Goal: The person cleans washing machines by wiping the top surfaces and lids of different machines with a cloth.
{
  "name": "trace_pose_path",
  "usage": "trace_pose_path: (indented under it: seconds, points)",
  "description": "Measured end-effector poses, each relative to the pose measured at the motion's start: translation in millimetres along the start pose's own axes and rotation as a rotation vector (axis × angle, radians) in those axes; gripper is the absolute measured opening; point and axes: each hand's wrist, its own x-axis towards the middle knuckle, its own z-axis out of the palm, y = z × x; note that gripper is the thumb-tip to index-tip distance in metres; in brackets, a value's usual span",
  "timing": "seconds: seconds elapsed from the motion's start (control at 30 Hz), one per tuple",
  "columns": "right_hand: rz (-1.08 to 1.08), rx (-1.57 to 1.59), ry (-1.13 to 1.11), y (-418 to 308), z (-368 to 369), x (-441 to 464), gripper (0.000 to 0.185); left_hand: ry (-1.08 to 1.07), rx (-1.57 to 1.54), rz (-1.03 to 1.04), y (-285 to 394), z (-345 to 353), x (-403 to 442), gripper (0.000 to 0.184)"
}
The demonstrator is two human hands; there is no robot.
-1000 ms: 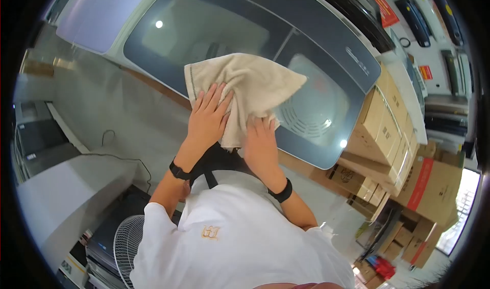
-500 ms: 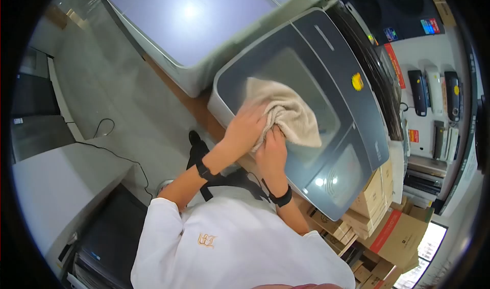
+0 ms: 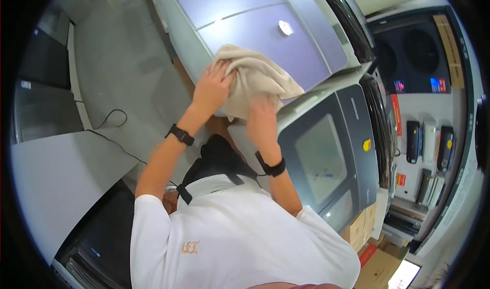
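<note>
A beige cloth (image 3: 260, 73) lies bunched over the near edge of a washing machine with a lilac top (image 3: 255, 36). My left hand (image 3: 211, 87) grips the cloth's left side, its fingers bent into the folds. On the cloth's lower edge is my right hand (image 3: 263, 120), closed on the fabric, though motion blurs its fingertips. Just right of that hand stands a second washing machine with a dark grey lid (image 3: 344, 128) and a see-through window. Each wrist wears a black band.
Cardboard boxes (image 3: 380, 268) are stacked at the lower right. Behind the machines runs black plastic wrapping (image 3: 375, 115). To the left, a white appliance (image 3: 66, 171) stands with a black cable (image 3: 115, 143) lying near it on the grey floor (image 3: 132, 74).
Both hands and the cloth have gone from the dark grey lid to the lilac-topped machine on its left. My view has shifted, and the hands are wider apart.
</note>
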Motion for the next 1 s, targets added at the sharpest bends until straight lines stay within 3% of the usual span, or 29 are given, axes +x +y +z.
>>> trace_pose_path:
  seconds: [0.13,0.23,0.33,0.6,0.67,0.77,0.87,0.97,1.0]
  points:
    - [-0.003,-0.037,-0.007,-11,-9,23,0.047,-0.029,-0.017,-0.015,-10,3,9,0.047]
    - [0.053,-0.014,-0.266,-13,-16,70,0.047,0.002,0.004,-0.029,-49,6,45,0.048]
    - [0.037,0.069,-0.233,-1,2,116,0.048,0.009,-0.017,-0.028,-93,7,71,0.050]
    - [0.066,-0.203,-0.263,-9,51,280,0.072,-0.064,0.089,0.079,-254,4,196,0.054]
    - [-0.003,-0.232,-0.161,9,71,329,0.076,-0.124,0.160,0.008,-295,-2,235,0.056]
    - [0.054,-0.274,-0.221,4,81,405,0.079,-0.142,0.202,-0.075,-329,2,265,0.058]
    - [0.125,-0.220,-0.275,-37,90,448,0.070,-0.108,0.191,-0.054,-351,8,276,0.058]
    - [-0.095,-0.283,-0.335,-62,131,430,0.064,-0.157,0.141,-0.008,-356,-7,252,0.059]
    - [-0.078,-0.228,-0.364,-81,127,419,0.061,-0.191,0.124,0.014,-359,-20,240,0.059]
